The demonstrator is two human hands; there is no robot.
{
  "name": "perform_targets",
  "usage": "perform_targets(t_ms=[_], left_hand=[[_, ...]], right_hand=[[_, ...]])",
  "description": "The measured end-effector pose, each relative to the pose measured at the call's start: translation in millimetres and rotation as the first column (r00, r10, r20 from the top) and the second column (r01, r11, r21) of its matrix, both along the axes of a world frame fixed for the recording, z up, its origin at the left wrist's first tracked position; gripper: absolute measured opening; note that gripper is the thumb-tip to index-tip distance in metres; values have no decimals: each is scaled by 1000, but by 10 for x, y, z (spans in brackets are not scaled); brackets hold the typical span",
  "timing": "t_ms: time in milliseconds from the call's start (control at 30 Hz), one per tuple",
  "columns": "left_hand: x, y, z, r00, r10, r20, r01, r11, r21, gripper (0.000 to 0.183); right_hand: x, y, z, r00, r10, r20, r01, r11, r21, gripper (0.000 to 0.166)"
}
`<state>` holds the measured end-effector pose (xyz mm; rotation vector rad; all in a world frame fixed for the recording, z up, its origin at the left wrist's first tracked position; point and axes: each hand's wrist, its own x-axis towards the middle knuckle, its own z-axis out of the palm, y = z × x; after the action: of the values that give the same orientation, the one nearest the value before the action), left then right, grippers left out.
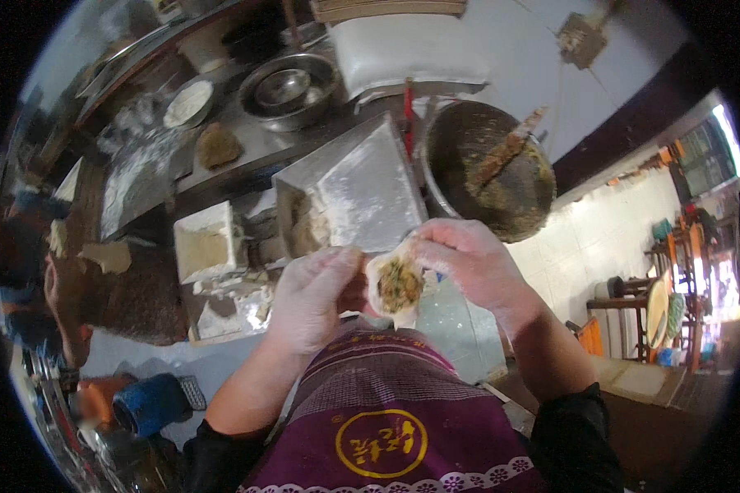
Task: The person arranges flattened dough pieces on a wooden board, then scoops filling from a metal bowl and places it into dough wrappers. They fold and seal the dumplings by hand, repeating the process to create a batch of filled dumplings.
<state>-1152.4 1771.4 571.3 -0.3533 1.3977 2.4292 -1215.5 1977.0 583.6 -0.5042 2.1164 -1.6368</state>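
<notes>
Between my two flour-dusted hands hangs a piece of white dough [375,301], wrapped partway around a chunky filling [401,283] with green flecks. My left hand [314,296] grips one side of the dough, its thumb and fingers pinched together. On the other side, my right hand [468,259] pinches the upper edge. The filling still shows at the front, where the dough gapes. Just beyond my hands lies a floury metal tray [370,185]. To its right stands a deep metal pot [444,166] with a filling-smeared wooden paddle [509,148] leaning in it.
A white square tub [222,212] of pale powder sits left of the tray. Metal bowls [327,68], a bowl of flour [189,103] and a brown lump [217,146] rest on the counter behind. A blue bucket [151,403] is at lower left; a white sack [401,52] lies at the back.
</notes>
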Motion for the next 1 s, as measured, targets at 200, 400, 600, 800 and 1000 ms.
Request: perform_targets(t_ms=[200,400,600,800,1000], left_hand=[[43,-117,-145,994,-27,-109,22,999,-42,30],[121,-144,-307,990,-28,-139,21,998,-56,27],[71,-112,-284,990,-60,-125,52,997,-60,25],[215,-323,-335,988,-54,-143,36,991,-127,23],[359,-417,-380,985,-86,-148,66,989,-134,23]], right_hand=[[-233,899,410,778,-358,-517,496,854,155,19],[93,1459,-169,569,388,-725,319,708,630,35],[-5,1261,-234,549,341,-763,377,714,590,47],[43,1398,-291,579,442,-685,300,666,683,59],[-204,1313,-444,455,413,-789,337,740,582,47]])
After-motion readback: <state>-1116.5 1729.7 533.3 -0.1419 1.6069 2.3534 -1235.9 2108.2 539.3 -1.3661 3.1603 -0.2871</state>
